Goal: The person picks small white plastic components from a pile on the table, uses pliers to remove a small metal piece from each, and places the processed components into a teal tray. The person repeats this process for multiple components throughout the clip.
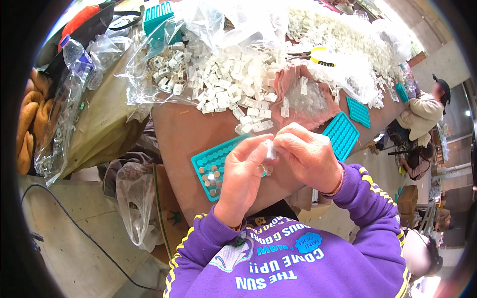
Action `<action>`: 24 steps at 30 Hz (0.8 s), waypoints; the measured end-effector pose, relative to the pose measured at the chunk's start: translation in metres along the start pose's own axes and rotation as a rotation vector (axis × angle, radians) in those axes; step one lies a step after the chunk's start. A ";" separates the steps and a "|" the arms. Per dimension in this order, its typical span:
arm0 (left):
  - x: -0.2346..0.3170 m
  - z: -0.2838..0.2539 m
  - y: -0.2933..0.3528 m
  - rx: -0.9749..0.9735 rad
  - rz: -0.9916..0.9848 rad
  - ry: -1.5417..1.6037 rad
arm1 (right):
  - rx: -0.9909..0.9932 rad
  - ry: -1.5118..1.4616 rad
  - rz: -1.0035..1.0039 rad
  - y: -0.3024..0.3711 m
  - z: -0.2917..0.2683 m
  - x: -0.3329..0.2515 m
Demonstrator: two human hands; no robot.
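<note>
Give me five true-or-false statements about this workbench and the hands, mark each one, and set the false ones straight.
1. The left hand and right hand meet at a small white piece. True.
2. The pliers have plain red handles. False: the handles are yellow and black.
3. Small round discs sit in the teal tray beside the left hand. True.
4. The pink cloth has nothing on it. False: small translucent pieces lie on it.
5. The plastic bottle at the upper left has a blue cap. True.
</note>
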State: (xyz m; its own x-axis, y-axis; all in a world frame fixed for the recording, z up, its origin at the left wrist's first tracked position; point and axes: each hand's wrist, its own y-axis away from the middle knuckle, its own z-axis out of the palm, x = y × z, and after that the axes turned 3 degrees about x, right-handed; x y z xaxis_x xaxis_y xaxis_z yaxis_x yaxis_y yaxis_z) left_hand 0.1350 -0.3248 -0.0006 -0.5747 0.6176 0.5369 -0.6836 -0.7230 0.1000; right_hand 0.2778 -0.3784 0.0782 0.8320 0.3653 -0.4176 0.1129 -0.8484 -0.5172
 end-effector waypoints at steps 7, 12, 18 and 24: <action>0.001 -0.001 -0.001 0.010 0.012 0.002 | 0.053 -0.125 0.110 0.005 0.004 0.010; -0.001 -0.003 -0.001 -0.019 0.017 0.047 | 0.071 -0.082 0.090 0.007 0.006 0.009; -0.002 -0.003 0.000 0.015 -0.010 0.056 | 0.034 -0.046 0.100 0.009 0.010 0.004; -0.005 0.002 0.002 0.036 0.050 0.027 | 0.128 -0.048 0.092 0.012 0.018 0.005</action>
State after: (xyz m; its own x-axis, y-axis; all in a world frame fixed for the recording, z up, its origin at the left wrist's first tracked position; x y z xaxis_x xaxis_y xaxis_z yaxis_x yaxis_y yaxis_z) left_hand 0.1373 -0.3297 -0.0015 -0.6200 0.5880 0.5195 -0.6374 -0.7635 0.1035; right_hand 0.2737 -0.3796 0.0565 0.8083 0.3085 -0.5015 -0.0358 -0.8244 -0.5649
